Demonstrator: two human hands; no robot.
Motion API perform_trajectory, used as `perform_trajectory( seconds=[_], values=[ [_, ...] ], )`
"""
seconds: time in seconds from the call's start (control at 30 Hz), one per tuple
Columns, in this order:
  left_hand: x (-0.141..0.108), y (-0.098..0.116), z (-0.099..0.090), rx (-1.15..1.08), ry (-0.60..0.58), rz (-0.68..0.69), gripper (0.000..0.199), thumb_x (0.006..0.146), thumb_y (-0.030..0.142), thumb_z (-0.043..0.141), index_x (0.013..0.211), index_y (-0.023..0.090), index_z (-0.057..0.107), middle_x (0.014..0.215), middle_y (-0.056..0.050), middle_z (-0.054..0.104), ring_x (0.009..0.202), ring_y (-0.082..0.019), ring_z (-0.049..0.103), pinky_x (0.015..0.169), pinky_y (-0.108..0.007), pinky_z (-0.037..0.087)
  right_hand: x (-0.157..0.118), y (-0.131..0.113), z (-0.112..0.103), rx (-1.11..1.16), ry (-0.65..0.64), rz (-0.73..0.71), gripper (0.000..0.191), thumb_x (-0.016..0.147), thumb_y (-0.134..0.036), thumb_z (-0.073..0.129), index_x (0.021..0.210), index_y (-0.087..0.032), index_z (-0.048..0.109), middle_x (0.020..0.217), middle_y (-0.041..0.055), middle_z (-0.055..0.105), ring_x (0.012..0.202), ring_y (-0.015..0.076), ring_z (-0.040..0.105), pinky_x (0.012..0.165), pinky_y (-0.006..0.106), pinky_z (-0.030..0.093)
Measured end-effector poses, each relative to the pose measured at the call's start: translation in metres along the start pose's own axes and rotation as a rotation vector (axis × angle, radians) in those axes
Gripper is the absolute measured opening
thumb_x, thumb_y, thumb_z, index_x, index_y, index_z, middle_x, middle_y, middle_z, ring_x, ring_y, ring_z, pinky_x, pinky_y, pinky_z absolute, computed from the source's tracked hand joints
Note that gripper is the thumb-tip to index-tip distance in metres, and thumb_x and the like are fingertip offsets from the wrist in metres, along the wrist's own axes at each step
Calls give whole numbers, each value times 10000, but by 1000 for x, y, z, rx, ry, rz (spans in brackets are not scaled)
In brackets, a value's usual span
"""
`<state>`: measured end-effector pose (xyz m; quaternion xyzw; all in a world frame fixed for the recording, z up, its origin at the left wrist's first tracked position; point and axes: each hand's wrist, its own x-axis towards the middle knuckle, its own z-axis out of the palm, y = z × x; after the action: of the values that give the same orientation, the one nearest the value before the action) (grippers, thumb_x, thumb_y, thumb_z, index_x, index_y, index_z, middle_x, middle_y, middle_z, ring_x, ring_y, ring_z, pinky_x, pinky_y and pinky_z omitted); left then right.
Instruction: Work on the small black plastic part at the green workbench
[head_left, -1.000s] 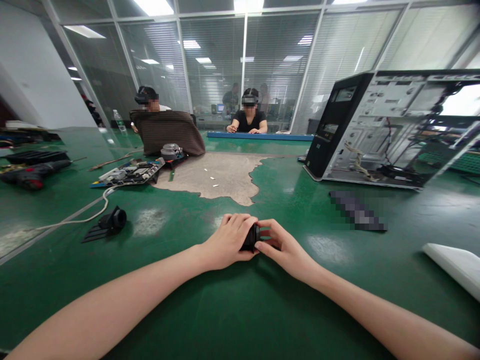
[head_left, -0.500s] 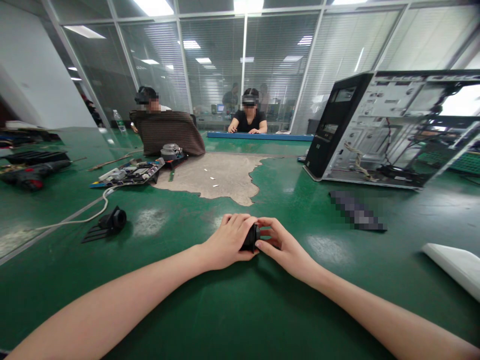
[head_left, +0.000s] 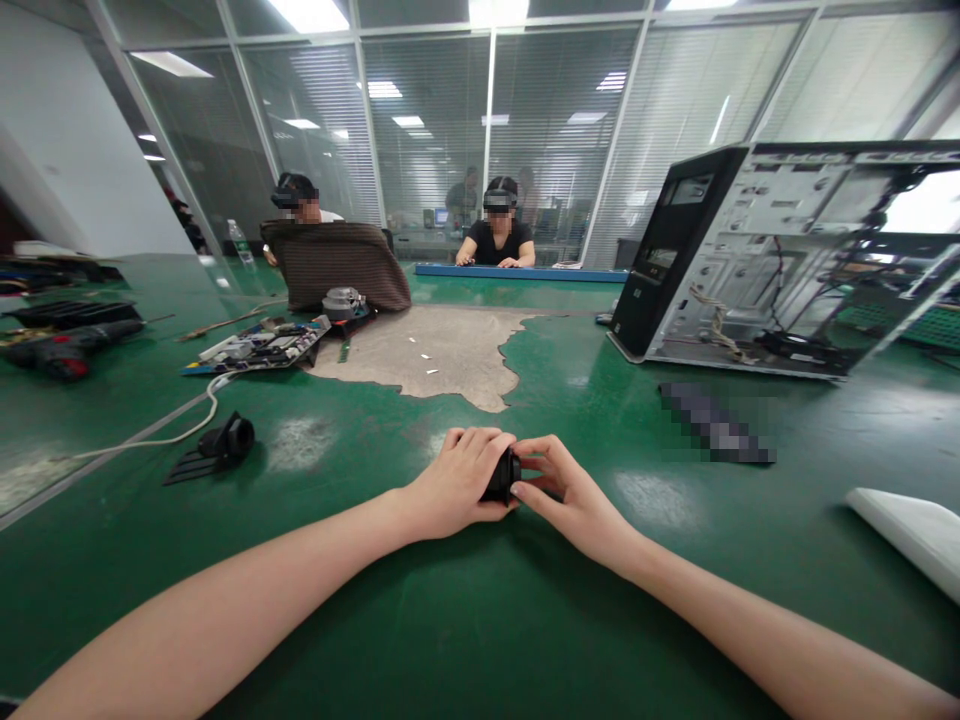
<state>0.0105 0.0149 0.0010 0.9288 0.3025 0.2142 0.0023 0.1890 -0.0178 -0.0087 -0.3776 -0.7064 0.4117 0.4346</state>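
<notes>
My left hand (head_left: 457,480) is wrapped from above around a small black part (head_left: 499,485) with a round, ring-like right end. Thumb and fingertips of my right hand (head_left: 566,490) curve around that end, closed on it from the right. Most of the part is hidden under my left palm, so I cannot tell its exact kind. It is held low over the green tabletop (head_left: 465,620). To the left lies another black part (head_left: 229,440) with a round opening and flat prongs.
An open computer case (head_left: 675,260) stands at the right, with a blurred dark flat item (head_left: 716,425) before it. A white object (head_left: 907,535) sits at the right edge. Circuit boards (head_left: 259,345), a cable (head_left: 150,440) and a power drill (head_left: 71,345) lie left. Two people sit across.
Both hands stay almost where they were on the black part. My right fingers shift very slightly at its round end.
</notes>
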Motion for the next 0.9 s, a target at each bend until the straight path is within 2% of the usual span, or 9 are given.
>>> perform_trajectory(
  seconds=[0.13,0.27,0.4,0.53,0.73,0.9],
  values=[
    [-1,0,0,0,-5,1,557,729,328,591,1185,155,321,1174,-130,460,1066,-278,429,883,-415,315,1,-3,0,-26,-20,34,320,807,-201,530,1107,-239,426,1125,67,494,1020,196,546,802,365,520],
    [-1,-1,1,5,-7,4,571,725,324,595,1192,150,314,1181,-134,455,1069,-279,427,885,-414,313,0,-1,0,-24,-55,-19,278,797,-165,536,1050,-235,445,1066,44,501,1034,184,535,834,346,506],
    [0,-1,1,8,-5,6,571,729,331,591,1193,146,312,1178,-130,459,1068,-274,424,883,-407,312,-1,2,0,2,-33,-75,228,804,-160,529,1006,-241,459,1055,26,483,1018,164,540,868,331,492],
    [0,-1,1,7,3,0,561,732,329,585,1188,147,313,1177,-129,459,1065,-273,425,883,-405,310,0,2,0,-7,-30,-37,201,816,-180,516,999,-238,456,1033,30,497,998,170,550,820,322,511],
    [-1,-1,1,2,-2,1,557,733,326,582,1189,153,314,1177,-129,458,1066,-275,423,883,-410,311,0,1,0,-26,-44,28,348,814,-171,509,1136,-235,394,1144,71,478,1031,188,537,812,354,514],
    [0,-1,0,17,-13,12,576,727,317,587,1197,151,301,1182,-133,453,1064,-278,424,881,-408,311,0,-3,0,5,-81,19,286,801,-149,531,1053,-225,419,1100,51,516,983,161,561,858,341,492]
  ],
)
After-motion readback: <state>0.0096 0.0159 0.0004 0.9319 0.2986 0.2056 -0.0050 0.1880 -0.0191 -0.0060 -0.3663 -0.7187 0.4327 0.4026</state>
